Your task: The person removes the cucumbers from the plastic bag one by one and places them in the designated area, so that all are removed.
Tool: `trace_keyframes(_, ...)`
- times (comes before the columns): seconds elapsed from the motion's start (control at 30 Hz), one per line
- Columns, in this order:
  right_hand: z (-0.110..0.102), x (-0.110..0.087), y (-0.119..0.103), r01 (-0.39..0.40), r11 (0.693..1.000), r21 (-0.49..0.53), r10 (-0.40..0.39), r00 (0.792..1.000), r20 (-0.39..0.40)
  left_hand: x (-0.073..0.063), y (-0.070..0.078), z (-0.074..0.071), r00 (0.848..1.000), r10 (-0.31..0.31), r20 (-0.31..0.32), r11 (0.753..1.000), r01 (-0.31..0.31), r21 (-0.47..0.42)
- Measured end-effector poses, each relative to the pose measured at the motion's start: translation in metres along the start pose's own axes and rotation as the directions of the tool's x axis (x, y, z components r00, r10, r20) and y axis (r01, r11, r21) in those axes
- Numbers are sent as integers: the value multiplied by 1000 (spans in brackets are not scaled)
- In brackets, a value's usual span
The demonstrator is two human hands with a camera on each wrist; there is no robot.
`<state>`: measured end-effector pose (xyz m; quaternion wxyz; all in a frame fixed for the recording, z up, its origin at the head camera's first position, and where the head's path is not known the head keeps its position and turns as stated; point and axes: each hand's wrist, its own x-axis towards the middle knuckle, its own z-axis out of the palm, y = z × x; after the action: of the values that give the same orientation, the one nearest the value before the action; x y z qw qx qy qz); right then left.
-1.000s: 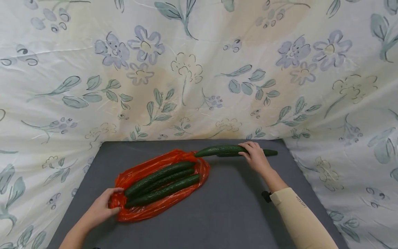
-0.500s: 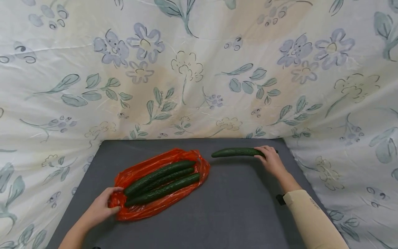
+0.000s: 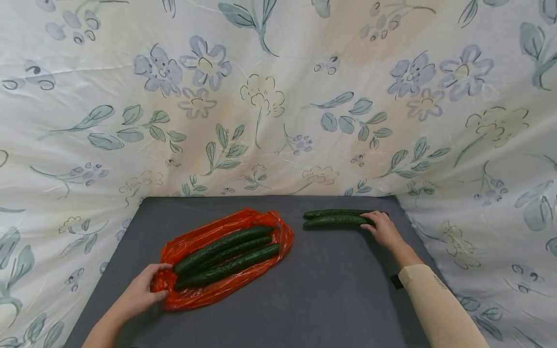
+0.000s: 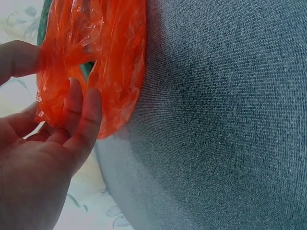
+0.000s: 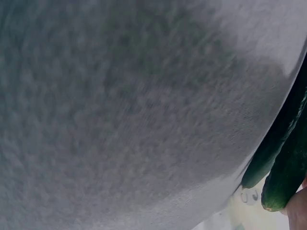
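Note:
At the left, my left hand [image 3: 141, 290] holds the gathered end of a red plastic bag [image 3: 187, 302]. In the left wrist view its fingers curl round the thin crinkled plastic [image 4: 120, 72]. Three green cucumbers [image 3: 232, 265] lie side by side on the bag, slanting up to the right. My right hand [image 3: 385, 232] grips the right end of another cucumber [image 3: 332, 222] at the back right. Just behind and parallel to it lies one more cucumber [image 3: 326, 212]. The right wrist view shows the ends of this pair, with a fingertip beside the nearer cucumber [image 5: 283, 187].
Dark grey cloth covers the table [image 3: 304, 290]. A pale floral curtain [image 3: 278, 121] hangs behind it and along both sides, close to the back edge.
My right hand has carried its cucumber rightward away from the bag and lowered it in front of the other cucumber at the back right. The left hand stays on the bag.

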<state>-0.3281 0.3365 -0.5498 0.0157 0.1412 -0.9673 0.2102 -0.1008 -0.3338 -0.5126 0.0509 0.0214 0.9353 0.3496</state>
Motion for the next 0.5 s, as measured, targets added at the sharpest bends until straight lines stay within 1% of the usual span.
trace_keyframes(0.23,1,7,7,-9,998,-58,10,1000,11,1,-2,0,1000,-23,22,1000,23,-6)
trace_keyframes(0.4,4,9,6,-4,992,-126,5,1000,11,2,-4,1,999,-29,26,1000,29,-5)
trace_keyframes(0.5,7,9,4,-2,990,-143,2,1000,2,3,-5,1,999,-36,26,999,36,-7)
